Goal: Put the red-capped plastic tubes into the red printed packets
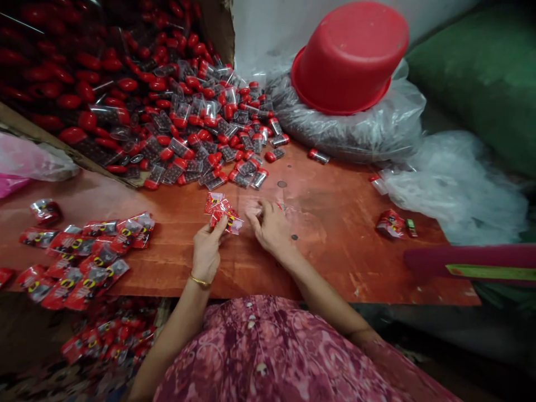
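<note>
My left hand (206, 249) is closed round a small bunch of red printed packets (221, 213), held just above the red-brown table (326, 223). My right hand (270, 226) rests on the table beside them, fingers curled in a pinch on a small clear item that I cannot make out. A gold bangle (199, 281) circles my left wrist. Just beyond both hands lies a big heap of small clear tubes with red caps (196, 134), spilling from a cardboard box.
Filled red packets (84, 257) lie in a pile at the table's left edge, more below it. An upturned red basin (349, 56) sits on a clear plastic bag of dark pieces (377, 128). Crumpled clear plastic (452, 184) and one packet (390, 224) lie at right.
</note>
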Motion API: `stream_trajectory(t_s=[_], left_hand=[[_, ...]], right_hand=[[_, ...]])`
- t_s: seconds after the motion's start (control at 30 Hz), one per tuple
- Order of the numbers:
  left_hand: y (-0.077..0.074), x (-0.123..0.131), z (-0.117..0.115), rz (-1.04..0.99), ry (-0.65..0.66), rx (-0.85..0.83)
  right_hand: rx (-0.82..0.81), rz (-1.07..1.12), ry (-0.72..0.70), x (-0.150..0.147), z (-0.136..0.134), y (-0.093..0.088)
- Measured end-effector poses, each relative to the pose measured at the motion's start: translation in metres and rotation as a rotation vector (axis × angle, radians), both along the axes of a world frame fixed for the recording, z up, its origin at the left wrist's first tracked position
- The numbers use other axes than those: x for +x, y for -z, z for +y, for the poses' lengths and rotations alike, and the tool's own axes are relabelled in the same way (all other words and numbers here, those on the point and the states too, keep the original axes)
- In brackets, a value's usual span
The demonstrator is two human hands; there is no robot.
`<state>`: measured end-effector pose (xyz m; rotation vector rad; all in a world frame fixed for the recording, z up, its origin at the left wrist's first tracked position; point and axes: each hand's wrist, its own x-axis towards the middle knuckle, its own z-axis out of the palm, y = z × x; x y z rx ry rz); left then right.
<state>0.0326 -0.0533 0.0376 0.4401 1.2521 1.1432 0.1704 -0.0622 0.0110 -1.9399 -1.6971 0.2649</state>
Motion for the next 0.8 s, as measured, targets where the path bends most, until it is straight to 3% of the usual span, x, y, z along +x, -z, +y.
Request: stream_trajectory(t_s=[0.07, 0.13, 0.23, 0.37, 0.43, 0.57, 0.7, 0.8], left_hand=[[0.001, 0.001, 0.000, 0.005, 0.009, -0.014], [0.002, 0.003, -0.001, 0.008, 0.031, -0.036], [0.006, 0.006, -0.001, -0.006, 0.078, -0.059], [0.008, 0.010, 0.000, -0.076, 0.134, -0.101], [0.009, 0.011, 0.001, -0.117, 0.154, -0.136], [0.009, 0.012, 0.001, -0.155, 0.175, -0.158], [0.008, 0.014, -0.001, -0.103, 0.204, -0.128], [0.005, 0.016, -0.002, -0.051, 0.243, -0.104]], right_hand=[[-0.022, -0.176, 0.030, 0.018, -0.005, 0.004], [-0.020, -0.260, -0.032, 0.033, -0.014, 0.011], [0.046, -0.256, -0.071, 0.049, -0.031, 0.021], [0.085, -0.263, 0.043, 0.060, -0.037, 0.032], [0.085, -0.221, 0.032, 0.064, -0.036, 0.035], [0.114, 0.177, -0.056, 0.067, -0.039, 0.025], [-0.053, 0.736, -0.096, 0.058, -0.054, 0.001], [-0.139, 0.836, -0.171, 0.049, -0.059, -0.014]])
